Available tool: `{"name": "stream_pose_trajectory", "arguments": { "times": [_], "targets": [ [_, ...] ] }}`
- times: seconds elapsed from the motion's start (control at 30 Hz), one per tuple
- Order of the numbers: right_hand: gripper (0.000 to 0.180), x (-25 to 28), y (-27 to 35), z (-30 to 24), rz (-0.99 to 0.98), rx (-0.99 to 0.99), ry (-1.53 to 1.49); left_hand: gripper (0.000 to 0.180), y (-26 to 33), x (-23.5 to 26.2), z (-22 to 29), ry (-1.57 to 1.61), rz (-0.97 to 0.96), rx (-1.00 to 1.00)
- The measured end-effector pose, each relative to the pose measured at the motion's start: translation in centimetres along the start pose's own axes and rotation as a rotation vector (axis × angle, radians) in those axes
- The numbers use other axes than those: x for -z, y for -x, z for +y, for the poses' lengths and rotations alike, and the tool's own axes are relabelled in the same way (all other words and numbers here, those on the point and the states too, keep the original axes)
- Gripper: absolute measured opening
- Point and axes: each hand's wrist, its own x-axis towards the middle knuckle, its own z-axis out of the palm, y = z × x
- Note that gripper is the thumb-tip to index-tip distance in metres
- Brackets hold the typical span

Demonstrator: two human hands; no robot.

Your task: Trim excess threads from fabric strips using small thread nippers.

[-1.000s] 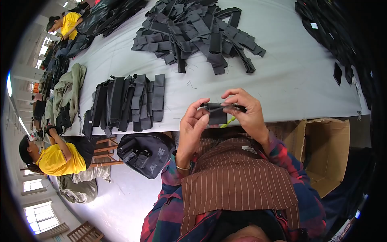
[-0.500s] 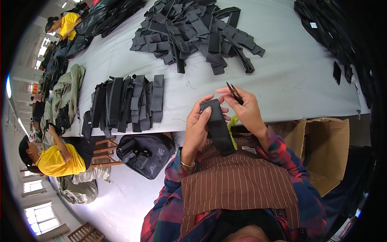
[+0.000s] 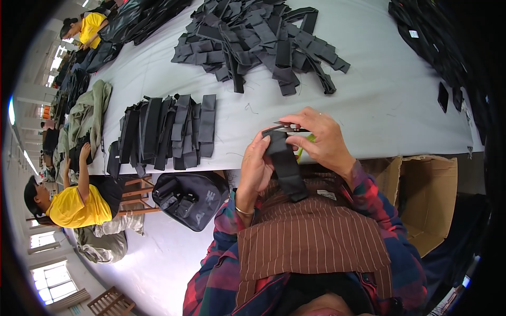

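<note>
A dark grey fabric strip (image 3: 288,171) hangs down in front of my apron, its upper end pinched between the thumb and fingers of my left hand (image 3: 256,164). My right hand (image 3: 326,138) is closed round a small pair of thread snips (image 3: 289,127). Their blades point left and lie across the strip's top edge, close to my left fingertips. A yellow-green ribbon (image 3: 311,138) shows behind my right hand; where it is fastened is hidden.
A loose heap of dark strips (image 3: 258,39) covers the table's far middle. Neater stacked strips (image 3: 168,131) lie left. Below them stands a black bag (image 3: 203,205) with dark pieces inside. An open cardboard box (image 3: 429,200) is at right. A co-worker in yellow (image 3: 79,208) sits left.
My right hand has turned and brought the snips down, from pointing up beside the strip to lying across its top edge. The co-worker at left has raised both arms forward.
</note>
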Motion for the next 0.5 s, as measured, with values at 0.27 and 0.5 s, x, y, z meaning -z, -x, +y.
{"name": "stream_pose_trajectory", "arguments": {
  "times": [0.27,0.5],
  "targets": [
    [0.026,0.2,0.09,1.08,0.094,0.196,0.361,0.034,-0.13,-0.12,0.2,-0.062,-0.027,0.022],
    [0.025,0.6,0.15,1.39,0.089,0.23,0.425,0.034,-0.16,-0.11,0.17,-0.065,-0.011,0.028]
  ]
}}
